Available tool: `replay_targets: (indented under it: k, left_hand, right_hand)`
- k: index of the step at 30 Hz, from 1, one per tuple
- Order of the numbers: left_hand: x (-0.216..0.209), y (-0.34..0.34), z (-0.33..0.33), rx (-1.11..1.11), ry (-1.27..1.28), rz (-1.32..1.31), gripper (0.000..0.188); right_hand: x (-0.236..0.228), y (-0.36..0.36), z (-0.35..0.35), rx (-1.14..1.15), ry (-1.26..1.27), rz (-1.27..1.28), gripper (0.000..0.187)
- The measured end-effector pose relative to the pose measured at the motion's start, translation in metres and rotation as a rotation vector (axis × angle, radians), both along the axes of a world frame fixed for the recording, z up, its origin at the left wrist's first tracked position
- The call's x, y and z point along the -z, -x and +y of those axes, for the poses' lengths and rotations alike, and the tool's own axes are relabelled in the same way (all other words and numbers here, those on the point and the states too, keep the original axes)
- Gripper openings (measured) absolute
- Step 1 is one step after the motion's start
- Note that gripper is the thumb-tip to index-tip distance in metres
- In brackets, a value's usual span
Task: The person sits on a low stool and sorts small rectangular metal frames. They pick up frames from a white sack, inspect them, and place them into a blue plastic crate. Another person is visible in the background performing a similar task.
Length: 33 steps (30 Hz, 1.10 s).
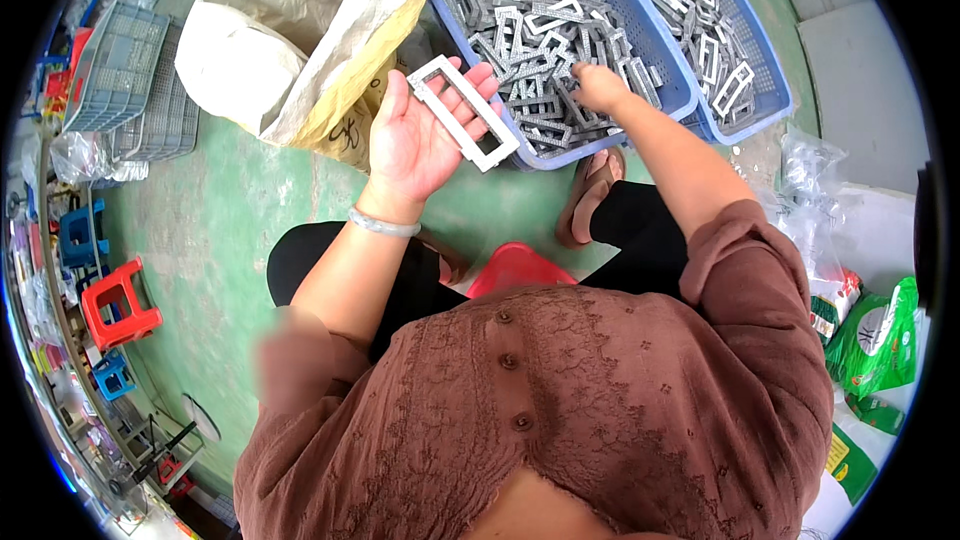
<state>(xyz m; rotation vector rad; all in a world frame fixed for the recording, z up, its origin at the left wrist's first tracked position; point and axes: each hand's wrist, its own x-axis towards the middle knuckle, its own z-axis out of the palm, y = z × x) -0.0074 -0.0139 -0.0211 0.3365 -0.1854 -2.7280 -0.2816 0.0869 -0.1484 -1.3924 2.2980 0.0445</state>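
Observation:
On my left hand [412, 145], palm up, rests a silver-grey rectangular metal frame [440, 64] with a long open slot; my fingers support it from beneath and the thumb stands beside it. My right hand [602, 90] is over the near right part of a blue plastic basket [682, 100], its fingers bent down among the loose metal frames [530, 25] heaped there. What those fingers grip is hidden from view. A large whitish woven sack [240, 60] with a yellowish side stands open just left of the basket, close to my left hand.
Another blue basket [770, 105] with similar frames adjoins on the right. Grey crates [120, 60], a red stool [120, 305] and a blue stool [82, 233] stand at the left. A red seat [515, 265] lies between my legs. Plastic bags [815, 200] hang at the right.

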Motion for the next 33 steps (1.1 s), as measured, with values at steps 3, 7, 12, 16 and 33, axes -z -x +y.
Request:
replay_targets:
  k: [3,7,12,16,33]
  left_hand:
    - [0.003,-0.001,0.0,0.008,-0.006,-0.002,0.063]
    - [0.002,-0.003,-0.002,0.052,0.042,0.012,0.064]
    - [-0.002,-0.001,-0.003,0.08,0.028,0.045,0.068]
    - [-0.006,-0.002,-0.003,0.053,0.087,-0.066,0.066]
    - [-0.005,-0.009,0.003,0.074,0.114,-0.182,0.062]
  right_hand:
    - [0.004,-0.024,-0.005,0.028,-0.041,0.132,0.033]
    - [0.02,-0.032,-0.012,0.205,0.16,0.292,0.051]
    - [0.003,-0.029,0.002,0.317,-0.113,0.212,0.078]
    - [0.012,-0.03,-0.003,0.326,-0.154,0.178,0.081]
    - [0.046,-0.032,-0.057,0.088,0.376,-0.038,0.033]
